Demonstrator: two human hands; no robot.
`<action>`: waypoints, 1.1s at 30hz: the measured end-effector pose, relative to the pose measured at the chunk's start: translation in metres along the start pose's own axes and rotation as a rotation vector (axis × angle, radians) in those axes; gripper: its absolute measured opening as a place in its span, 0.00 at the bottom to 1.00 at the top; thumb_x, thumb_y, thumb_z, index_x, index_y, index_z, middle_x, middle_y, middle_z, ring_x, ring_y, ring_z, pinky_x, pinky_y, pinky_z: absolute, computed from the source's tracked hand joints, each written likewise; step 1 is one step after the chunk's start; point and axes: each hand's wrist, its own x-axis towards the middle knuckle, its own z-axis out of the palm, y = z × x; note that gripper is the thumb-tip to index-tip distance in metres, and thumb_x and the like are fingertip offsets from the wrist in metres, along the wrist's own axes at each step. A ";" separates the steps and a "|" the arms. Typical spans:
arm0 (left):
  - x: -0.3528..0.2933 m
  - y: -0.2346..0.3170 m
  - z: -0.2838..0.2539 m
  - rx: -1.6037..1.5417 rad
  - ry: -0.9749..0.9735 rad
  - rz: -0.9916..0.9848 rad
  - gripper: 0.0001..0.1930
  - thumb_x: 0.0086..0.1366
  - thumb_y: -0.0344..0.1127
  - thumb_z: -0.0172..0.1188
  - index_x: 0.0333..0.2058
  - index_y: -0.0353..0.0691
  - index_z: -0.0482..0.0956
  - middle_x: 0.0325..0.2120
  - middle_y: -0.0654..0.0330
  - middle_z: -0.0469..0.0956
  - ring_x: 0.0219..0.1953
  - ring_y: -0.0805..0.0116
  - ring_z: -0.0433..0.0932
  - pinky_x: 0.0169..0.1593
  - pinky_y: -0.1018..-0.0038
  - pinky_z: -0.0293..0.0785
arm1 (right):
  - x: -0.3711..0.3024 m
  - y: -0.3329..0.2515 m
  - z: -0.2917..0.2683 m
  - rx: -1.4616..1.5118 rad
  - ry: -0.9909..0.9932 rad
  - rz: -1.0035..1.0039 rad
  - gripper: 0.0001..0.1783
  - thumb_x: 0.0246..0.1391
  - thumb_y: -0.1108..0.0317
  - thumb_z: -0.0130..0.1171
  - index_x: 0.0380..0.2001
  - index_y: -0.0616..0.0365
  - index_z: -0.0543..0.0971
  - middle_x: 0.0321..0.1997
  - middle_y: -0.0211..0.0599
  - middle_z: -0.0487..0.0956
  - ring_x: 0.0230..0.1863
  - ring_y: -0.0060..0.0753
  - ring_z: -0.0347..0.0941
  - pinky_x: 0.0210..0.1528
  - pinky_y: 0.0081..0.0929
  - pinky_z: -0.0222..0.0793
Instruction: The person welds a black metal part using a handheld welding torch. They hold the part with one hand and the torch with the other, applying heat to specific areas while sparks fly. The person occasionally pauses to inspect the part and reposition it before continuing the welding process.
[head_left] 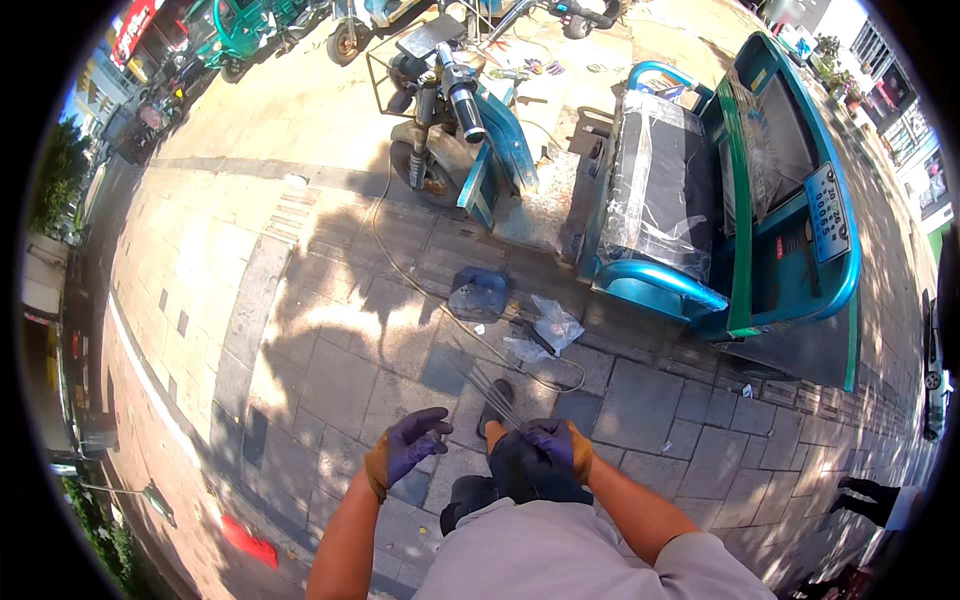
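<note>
My right hand [557, 446], in a purple glove with a tan cuff, is closed around several thin grey rods [493, 392] in front of my body. The rods slant up and to the left, past my shoe [496, 402]. To the left, my left hand [410, 449] wears the same kind of glove. Its fingers are bent and stand apart from the thumb, with nothing visible between them. It hovers over the paving, apart from the rods.
A blue three-wheeled vehicle [655, 271] with a plastic-wrapped seat stands ahead on the right. On the paving lie a dark plastic piece [479, 294], a clear plastic bag [556, 324] and a long looping cable [420, 287]. A red object [249, 542] lies at lower left.
</note>
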 end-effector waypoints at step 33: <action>0.389 -0.061 -0.105 0.878 -0.655 -0.456 0.14 0.74 0.36 0.56 0.51 0.32 0.79 0.36 0.59 0.83 0.37 0.72 0.81 0.42 0.75 0.78 | 0.326 0.178 0.163 1.354 0.951 0.212 0.16 0.68 0.61 0.50 0.43 0.55 0.86 0.23 0.32 0.79 0.18 0.20 0.67 0.21 0.23 0.63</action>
